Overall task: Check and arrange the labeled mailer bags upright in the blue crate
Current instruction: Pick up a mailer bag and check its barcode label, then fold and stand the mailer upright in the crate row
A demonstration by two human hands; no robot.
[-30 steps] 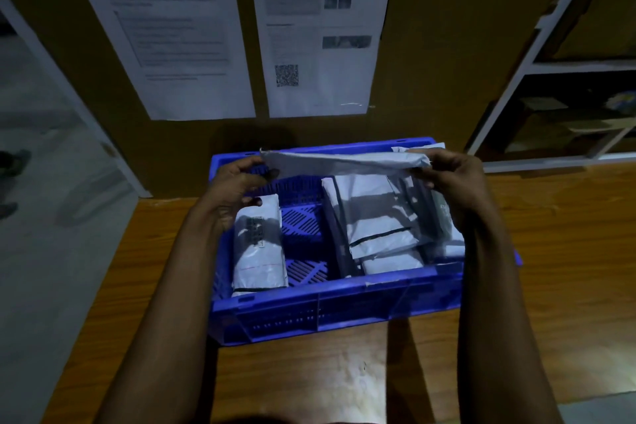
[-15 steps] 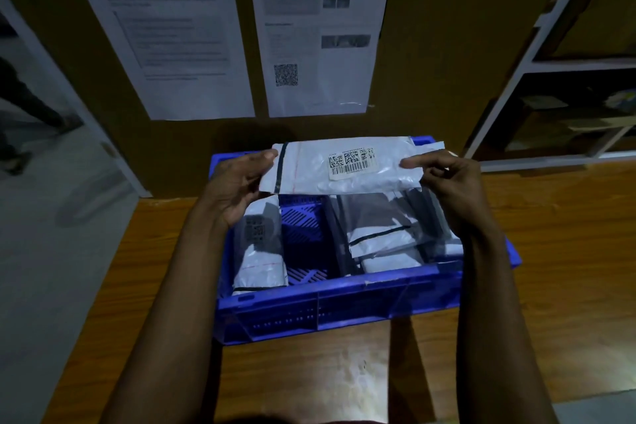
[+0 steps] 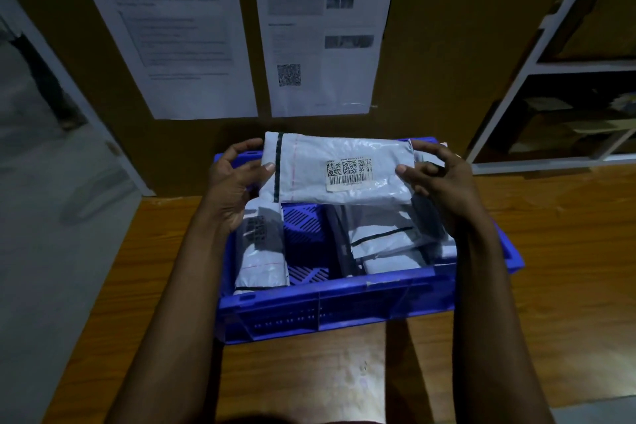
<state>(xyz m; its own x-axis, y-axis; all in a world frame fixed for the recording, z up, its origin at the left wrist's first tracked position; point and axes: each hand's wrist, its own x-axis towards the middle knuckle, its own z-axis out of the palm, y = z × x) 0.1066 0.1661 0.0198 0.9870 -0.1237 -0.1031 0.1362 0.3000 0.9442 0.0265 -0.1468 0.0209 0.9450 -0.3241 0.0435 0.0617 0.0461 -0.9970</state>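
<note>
Over the far rim of the crate point(image 3: 330, 306), held a bag point(image 3: 309, 175) flat and crosswise, label point(image 3: 349, 171) turned up toward the head camera; judged a pose for reading the barcode before stowing. Gripped the bag's striped end with the left hand point(image 3: 234, 186), thumb on the top face, fingers curled behind. Pinched the opposite end with the right hand point(image 3: 440, 179), thumb laid just beside the label, other fingers curled round the edge; set clear of the print, presumably so as not to cover it. Placed toward the back edge of the bench point(image 3: 557, 268), nearer its left edge: the crate, near wall facing the person. Leaned along the crate's left wall: left bag point(image 3: 263, 258), roughly on edge. Crowded against the right wall: right bags point(image 3: 382, 234), overlapped and tilted, count uncertain. Left bare between the two groups: a strip of slotted floor, judged the likeliest slot for the held bag once tipped upright. Judged the check in hand, the placing not yet begun. Risked, as a soft pouch, slumping unless propped against a neighbour.
</note>
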